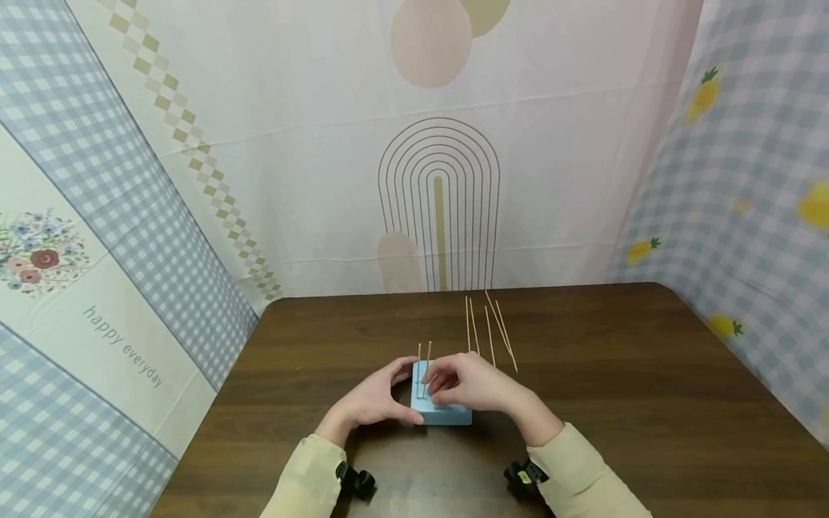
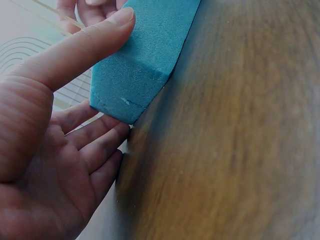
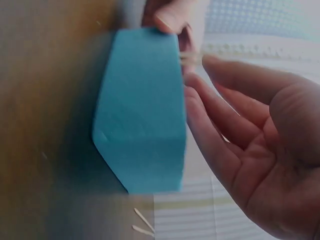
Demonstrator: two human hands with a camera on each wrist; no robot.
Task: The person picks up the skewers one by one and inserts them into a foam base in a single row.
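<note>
A light blue foam block (image 1: 447, 416) sits on the table, with two thin wooden sticks (image 1: 418, 367) standing upright in its top near the left side. My left hand (image 1: 378, 396) holds the block from the left, thumb along the near edge and fingers round its far side. Over the top of the block is my right hand (image 1: 476, 381), fingers bent and thumb apart from them. Its fingertips (image 3: 192, 82) are right beside the standing sticks in the right wrist view, close above the foam.
Several loose thin sticks (image 1: 488, 334) lie on the dark wooden table (image 1: 583, 374) behind the right hand. Patterned cloth (image 1: 311, 180) hangs at the table's back and both sides. Black wrist cameras (image 1: 355, 480) are strapped on both sleeves.
</note>
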